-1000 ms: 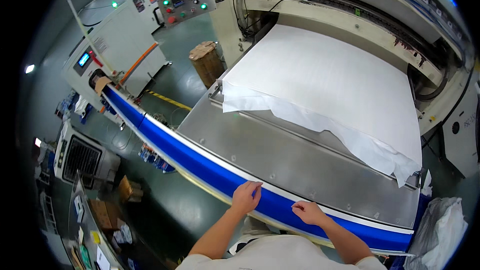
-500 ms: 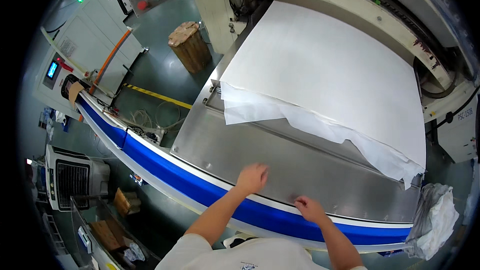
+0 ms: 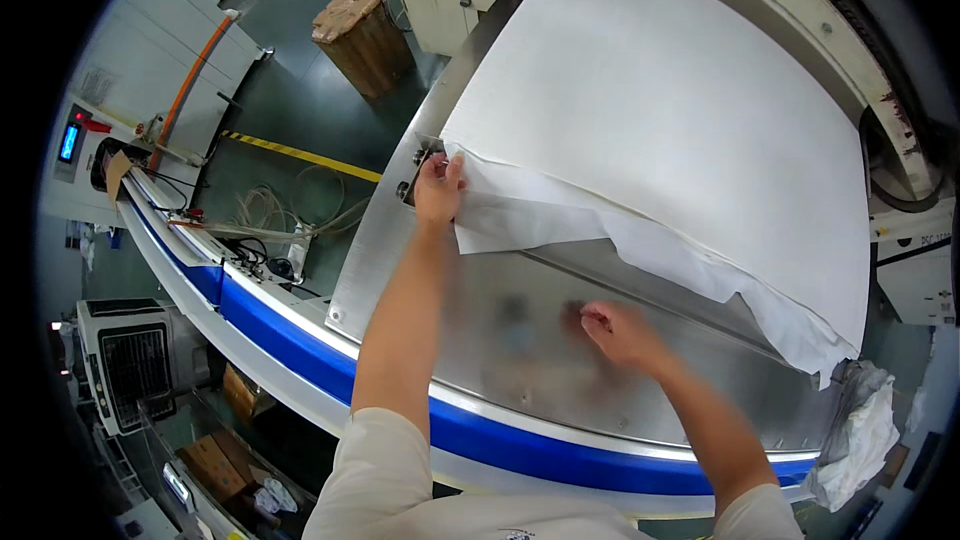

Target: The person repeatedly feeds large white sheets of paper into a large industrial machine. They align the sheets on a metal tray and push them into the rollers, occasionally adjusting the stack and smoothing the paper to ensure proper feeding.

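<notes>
Head view: your left hand (image 3: 438, 195) is nearer the white sheet (image 3: 660, 90). It is right at the sheet's near left corner, by the left edge of the metal table (image 3: 760, 390). From those fingers, the sheet lies to the right and away from you. Its loose front flap (image 3: 680, 262) makes a long line from that corner, slanting toward you as it goes right. Your left thumb and fingertips are close together at the corner, but I can't quite tell if they pinch it. Your right hand (image 3: 622, 334) is over the table, apart from the sheet, fingers curled in, nothing seen in them. From there, the flap is ahead and to the right.
</notes>
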